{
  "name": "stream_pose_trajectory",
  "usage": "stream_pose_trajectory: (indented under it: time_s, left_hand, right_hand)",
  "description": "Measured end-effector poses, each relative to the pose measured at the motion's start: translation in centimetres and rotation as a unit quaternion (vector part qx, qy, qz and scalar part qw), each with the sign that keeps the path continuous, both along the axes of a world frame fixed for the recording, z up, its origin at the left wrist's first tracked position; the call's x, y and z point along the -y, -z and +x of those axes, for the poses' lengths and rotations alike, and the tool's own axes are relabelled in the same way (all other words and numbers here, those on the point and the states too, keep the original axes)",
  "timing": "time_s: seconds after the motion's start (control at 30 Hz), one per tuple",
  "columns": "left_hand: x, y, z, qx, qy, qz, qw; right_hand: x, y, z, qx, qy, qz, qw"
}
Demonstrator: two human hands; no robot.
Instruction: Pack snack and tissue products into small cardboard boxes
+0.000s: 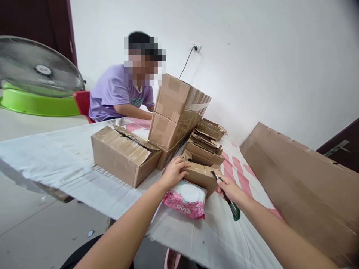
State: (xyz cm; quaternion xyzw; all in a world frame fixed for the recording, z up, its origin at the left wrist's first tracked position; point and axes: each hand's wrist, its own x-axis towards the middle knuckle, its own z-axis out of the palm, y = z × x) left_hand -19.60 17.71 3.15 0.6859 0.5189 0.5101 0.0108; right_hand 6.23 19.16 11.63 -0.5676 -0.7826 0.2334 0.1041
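A green and black utility knife [233,209] is gripped in my right hand [229,189]. Its blade end meets the right end of a small cardboard box [200,175] in front of me. My left hand [174,172] holds that same box at its left end, with the fingers over the top edge. Just on the near side of the box lies a pink pack of wipes [183,203] with a white lid. Several opened cardboard boxes [206,136] stand in a row behind it.
Taped boxes are stacked two high [171,101] beyond the row, with another carton [114,157] to their left. A large cardboard sheet [303,183] leans at the right. Across the cloth-covered table [67,149] sits a person [114,86]; a fan [42,71] is behind.
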Motion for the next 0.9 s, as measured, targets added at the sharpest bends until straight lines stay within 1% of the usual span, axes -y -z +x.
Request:
stream_pose_trajectory:
  time_s: [0.07, 0.13, 0.2, 0.27, 0.33, 0.43, 0.53, 0.7, 0.8, 0.9]
  left_hand:
    - [0.0, -0.1, 0.0, 0.000, 0.001, 0.000, 1.000]
    - [0.0, -0.1, 0.0, 0.000, 0.002, 0.001, 1.000]
    - [0.0, -0.1, 0.0, 0.001, 0.002, 0.002, 1.000]
    - [0.0, -0.1, 0.0, 0.000, 0.002, 0.003, 1.000]
    - [0.1, -0.1, 0.1, -0.002, 0.001, 0.004, 1.000]
    - [0.3, -0.1, 0.1, -0.008, 0.000, 0.006, 1.000]
    - [0.4, -0.2, 0.1, -0.014, 0.002, 0.009, 1.000]
    - [0.4, -0.2, 0.0, -0.016, 0.006, 0.014, 1.000]
    - [0.3, -0.1, 0.1, -0.015, 0.007, 0.017, 1.000]
    - [0.2, 0.1, 0.3, -0.015, 0.005, 0.019, 1.000]
  right_hand:
    - [-0.5, -1.1, 0.8, -0.008, -0.009, 0.020, 1.000]
    - [-1.4, -2.0, 1.4, -0.010, -0.012, 0.063, 0.998]
    - [-2.3, -2.6, 1.4, -0.008, -0.015, 0.105, 0.994]
    - [-2.9, -2.5, 0.7, 0.000, -0.025, 0.131, 0.991]
    - [-3.2, -2.1, -0.7, 0.018, -0.041, 0.146, 0.988]
    - [-3.1, -1.6, -2.7, 0.075, -0.066, 0.177, 0.979]
    - [-2.8, -1.6, -3.9, 0.139, -0.083, 0.211, 0.964]
    - [-3.3, -1.9, -4.2, 0.201, -0.094, 0.232, 0.947]
    - [-3.8, -1.7, -4.2, 0.208, -0.082, 0.239, 0.945]
    - [-4.4, -1.1, -4.2, 0.197, -0.064, 0.246, 0.947]
